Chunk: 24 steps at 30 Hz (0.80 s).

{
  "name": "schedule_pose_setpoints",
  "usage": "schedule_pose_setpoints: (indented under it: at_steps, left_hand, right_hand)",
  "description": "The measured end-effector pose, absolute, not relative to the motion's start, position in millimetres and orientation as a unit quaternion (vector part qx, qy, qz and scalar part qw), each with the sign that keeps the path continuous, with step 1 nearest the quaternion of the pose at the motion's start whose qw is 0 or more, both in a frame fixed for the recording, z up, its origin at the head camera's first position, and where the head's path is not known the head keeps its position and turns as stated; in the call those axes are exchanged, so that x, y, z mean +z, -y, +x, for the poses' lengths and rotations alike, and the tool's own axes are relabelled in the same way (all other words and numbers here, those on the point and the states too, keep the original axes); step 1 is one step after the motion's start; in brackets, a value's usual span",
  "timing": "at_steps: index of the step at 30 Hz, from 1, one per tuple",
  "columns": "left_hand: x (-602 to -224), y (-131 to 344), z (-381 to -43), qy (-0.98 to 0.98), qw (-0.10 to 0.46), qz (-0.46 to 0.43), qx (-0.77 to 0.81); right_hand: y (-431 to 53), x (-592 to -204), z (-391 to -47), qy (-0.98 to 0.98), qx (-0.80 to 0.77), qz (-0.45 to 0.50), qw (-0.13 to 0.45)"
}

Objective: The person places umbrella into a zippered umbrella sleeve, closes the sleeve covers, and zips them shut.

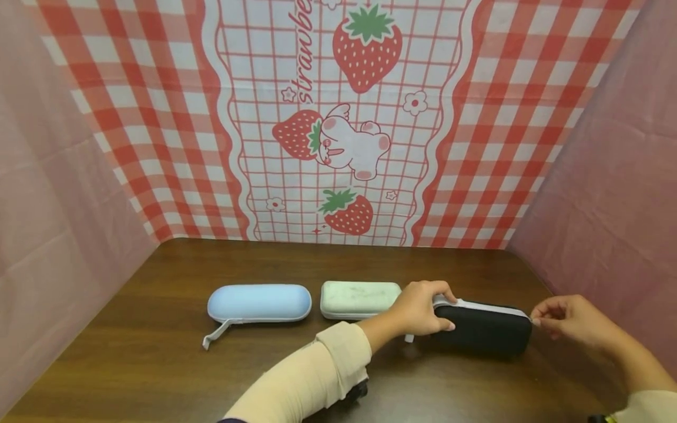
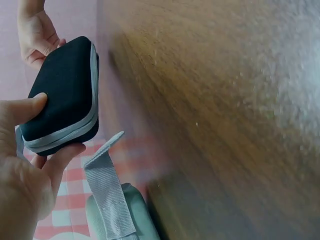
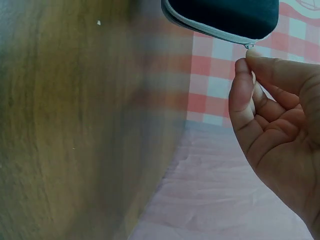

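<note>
A black zippered case (image 1: pixel 483 330) with a pale grey zipper band stands on its side at the right of the table in the head view. My left hand (image 1: pixel 420 308) grips its left end, thumb on one face and fingers on the other, as the left wrist view also shows. At the opposite end my right hand (image 1: pixel 573 320) pinches the small zipper pull (image 3: pixel 248 46) between thumb and forefinger. Along the visible edges the zipper looks closed. A grey strap (image 2: pixel 107 195) shows below the case in the left wrist view, in front of the green case.
Left of the black case lies a pale green case (image 1: pixel 359 298), partly behind my left hand. Further left is a light blue case (image 1: pixel 259 302) with a grey wrist strap (image 1: pixel 215 333). A strawberry-print cloth (image 1: pixel 338 205) hangs behind the brown table (image 1: pixel 158 364); pink cloth flanks both sides.
</note>
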<state>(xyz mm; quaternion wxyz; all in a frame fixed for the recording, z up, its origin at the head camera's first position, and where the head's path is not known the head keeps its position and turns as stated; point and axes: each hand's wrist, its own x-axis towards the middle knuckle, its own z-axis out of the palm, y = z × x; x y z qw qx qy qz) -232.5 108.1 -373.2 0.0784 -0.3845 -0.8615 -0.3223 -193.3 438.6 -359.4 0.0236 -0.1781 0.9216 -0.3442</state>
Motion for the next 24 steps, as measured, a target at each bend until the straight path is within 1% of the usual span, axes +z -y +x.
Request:
schedule_pose_setpoints:
  at_steps: [5,7,13,17,20,24]
  left_hand:
    - [-373.2,-108.9,-235.4,0.862,0.058,-0.368,-0.345]
    - [-372.2,-111.1,-237.5,0.866,0.046,-0.361,-0.342]
    - [-365.8,-120.9,-248.6,0.893,0.023,-0.339,-0.296]
    - [-365.4,-128.1,-256.2,0.907,-0.016,-0.309,-0.285]
    - [-366.9,-131.9,-260.2,0.917,-0.041,-0.272,-0.289]
    - [-367.0,-133.8,-262.6,0.935,-0.056,-0.249,-0.247]
  right_hand:
    - [-434.0,-367.1,-192.9,-0.922,-0.349,-0.170,0.019]
    - [-432.8,-369.4,-192.9,-0.928,-0.337,-0.157,0.007]
    - [-430.0,-372.6,-197.9,-0.948,-0.280,-0.143,-0.054]
    - [-428.9,-374.4,-204.2,-0.959,-0.213,-0.150,-0.113]
    - [-426.9,-376.3,-208.2,-0.965,-0.163,-0.148,-0.144]
    - [-423.3,-378.6,-211.9,-0.970,-0.152,-0.133,-0.134]
